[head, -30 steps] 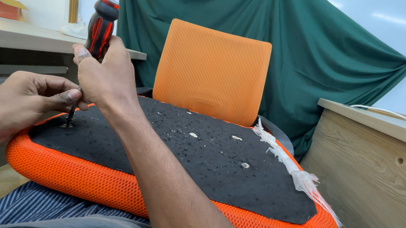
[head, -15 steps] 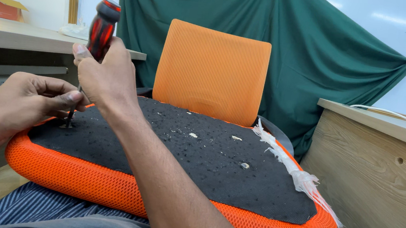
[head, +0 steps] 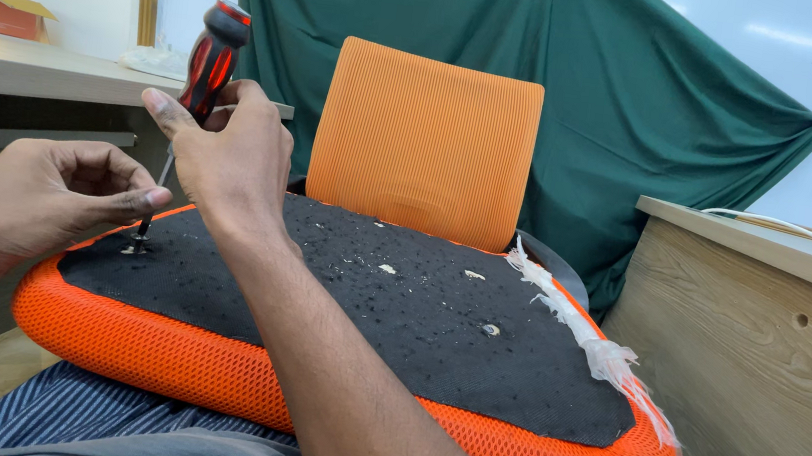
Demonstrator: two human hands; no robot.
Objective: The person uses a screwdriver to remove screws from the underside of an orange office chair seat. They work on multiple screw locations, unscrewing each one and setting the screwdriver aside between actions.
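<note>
Indoors: right hand [head: 233, 155] clenches screwdriver [head: 203, 76] over black-topped orange cushion [head: 415, 330]; green drape [head: 591, 97] behind.

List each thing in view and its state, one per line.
Screwdriver: upright, tip on the screw.
Right hand: gripping the handle.
Left hand: steadying the shaft.
Screw: standing proud.
Seat cushion: underside up.
Plastic wrap: torn, hanging.

An upturned orange mesh seat cushion [head: 211, 363] rests across the person's lap [head: 103, 428], on striped and grey cloth. Its black fabric underside [head: 395, 328] faces up, dotted with pale crumbs and a small screw [head: 490, 329]. Torn clear plastic [head: 594, 348] trails along its right edge.
</note>
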